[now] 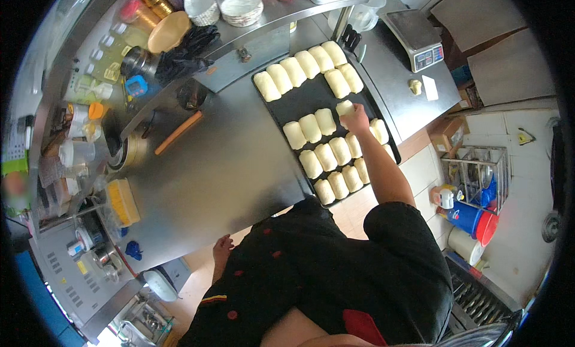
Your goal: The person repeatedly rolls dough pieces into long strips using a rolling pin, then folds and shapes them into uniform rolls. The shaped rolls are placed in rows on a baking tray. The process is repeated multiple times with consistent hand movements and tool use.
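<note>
My right hand (355, 119) grips a pale dough roll (344, 107) over a black baking tray (292, 105). It is too small to tell whether this roll touches the tray. Rows of similar rolls lie on the tray: a long row (293, 72) at the far end, a pair (343, 81) below its right part, and further rows (328, 157) nearer my body. My forearm hides some rolls on the right. My left hand (223, 249) hangs beside the front edge of the steel table (224, 167), fingers loosely bent, with nothing visible in it.
A wooden rolling pin (179, 133) lies left of the tray. A yellow-filled plastic container (122, 202) stands at the table's left. Shelving with bottles (110, 55) and paper cups (201, 5) overhangs the back. On the right counter are a digital scale (413, 39), a dough scrap (415, 87) and a white scraper (430, 87).
</note>
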### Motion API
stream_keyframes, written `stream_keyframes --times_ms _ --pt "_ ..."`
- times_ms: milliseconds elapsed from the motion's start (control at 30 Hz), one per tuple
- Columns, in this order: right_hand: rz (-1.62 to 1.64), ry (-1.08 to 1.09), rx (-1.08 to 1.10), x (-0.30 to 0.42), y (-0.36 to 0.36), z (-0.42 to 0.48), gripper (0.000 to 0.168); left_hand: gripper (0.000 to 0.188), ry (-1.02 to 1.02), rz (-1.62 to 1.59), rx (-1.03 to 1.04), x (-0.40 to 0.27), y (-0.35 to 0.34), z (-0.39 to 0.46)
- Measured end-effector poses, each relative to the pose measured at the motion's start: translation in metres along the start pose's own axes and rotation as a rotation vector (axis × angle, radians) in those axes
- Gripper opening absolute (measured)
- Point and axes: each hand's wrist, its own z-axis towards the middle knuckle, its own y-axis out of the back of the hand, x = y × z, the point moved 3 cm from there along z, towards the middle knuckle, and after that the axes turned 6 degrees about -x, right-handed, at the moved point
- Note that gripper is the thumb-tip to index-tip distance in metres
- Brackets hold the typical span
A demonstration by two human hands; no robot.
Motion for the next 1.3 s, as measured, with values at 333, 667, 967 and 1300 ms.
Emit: stream_keyframes --times_ms 333,667,967,1300 --pt "-0.188 0.378 -0.128 0.009 0.025 0.025 0.048 0.038 0.112 0.059 -0.001 0.051 0.0 -0.035" --pt "-0.191 0.293 0.327 0.035 -0.001 0.058 0.03 0.036 0.058 -0.156 -0.079 0.017 0.004 -0.06" --pt "1.357 -0.886 -0.107 -0.012 -0.054 0.106 0.027 0.036 0.185 -0.001 -0.115 0.065 -0.016 -0.083" --pt "1.203 -0.74 -0.233 0.041 -0.078 0.12 0.038 0.036 0.229 0.103 -0.157 0.071 -0.005 -0.093"
